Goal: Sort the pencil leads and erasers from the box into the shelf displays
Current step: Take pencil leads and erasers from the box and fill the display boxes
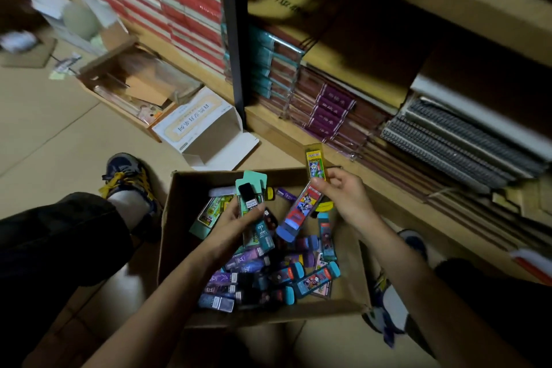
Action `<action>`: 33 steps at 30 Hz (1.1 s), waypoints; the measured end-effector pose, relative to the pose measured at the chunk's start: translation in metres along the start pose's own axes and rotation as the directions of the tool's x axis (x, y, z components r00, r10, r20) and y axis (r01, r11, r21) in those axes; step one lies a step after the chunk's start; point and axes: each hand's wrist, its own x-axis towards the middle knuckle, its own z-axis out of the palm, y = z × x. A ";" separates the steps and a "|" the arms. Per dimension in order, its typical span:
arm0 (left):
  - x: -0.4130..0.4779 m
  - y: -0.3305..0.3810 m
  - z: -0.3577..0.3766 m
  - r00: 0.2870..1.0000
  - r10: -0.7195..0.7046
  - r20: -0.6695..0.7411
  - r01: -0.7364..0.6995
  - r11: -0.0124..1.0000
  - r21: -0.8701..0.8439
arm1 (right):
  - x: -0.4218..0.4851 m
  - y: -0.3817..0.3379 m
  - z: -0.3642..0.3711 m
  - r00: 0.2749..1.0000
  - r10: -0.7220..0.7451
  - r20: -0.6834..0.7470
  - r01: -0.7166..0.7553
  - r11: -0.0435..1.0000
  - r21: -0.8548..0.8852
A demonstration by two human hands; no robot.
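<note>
- The box (178, 218), open brown cardboard, sits on the floor (44, 128) between the person's feet, just in front of the shelf (493, 15).
- The left hand (236, 224) is over the box's left half, fingers curled round a fanned bunch of teal packs (251, 192). The top one is a teal card with a black lead case on it.
- The right hand (346, 197) is above the box's far right corner, fingers and thumb pinched together on a yellow pack (315, 161), which stands upright above the fingers.
- A blue pack (300, 209) with a red and white label slants down and left from the same fingertips. Whether they grip it or it only leans there is unclear.
- Loose packs (268, 278), purple, blue and teal, lie heaped across the near half of the box floor.
- The lower shelf level holds flat stacks of maroon books (331, 110) and spiral notebooks (463, 140).
- A white carton (206, 128) lies open on the floor beyond the box, against the shelf base.
- A dark shoe (128, 176) with yellow laces rests left of the box.
</note>
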 end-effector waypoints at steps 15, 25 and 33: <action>-0.062 0.082 0.079 0.950 0.141 0.279 -0.153 0.988 0.023 | -0.060 -0.091 -0.010 0.997 -0.066 -0.048 0.072 0.989 0.131; -0.079 0.181 0.117 0.878 0.332 0.344 -0.368 0.929 0.042 | -0.099 -0.190 -0.067 0.957 -0.284 0.064 0.274 0.954 0.123; -0.074 0.238 0.155 0.848 0.405 0.342 -0.442 0.896 0.033 | -0.104 -0.223 -0.122 0.809 -0.439 -0.392 0.483 0.875 0.017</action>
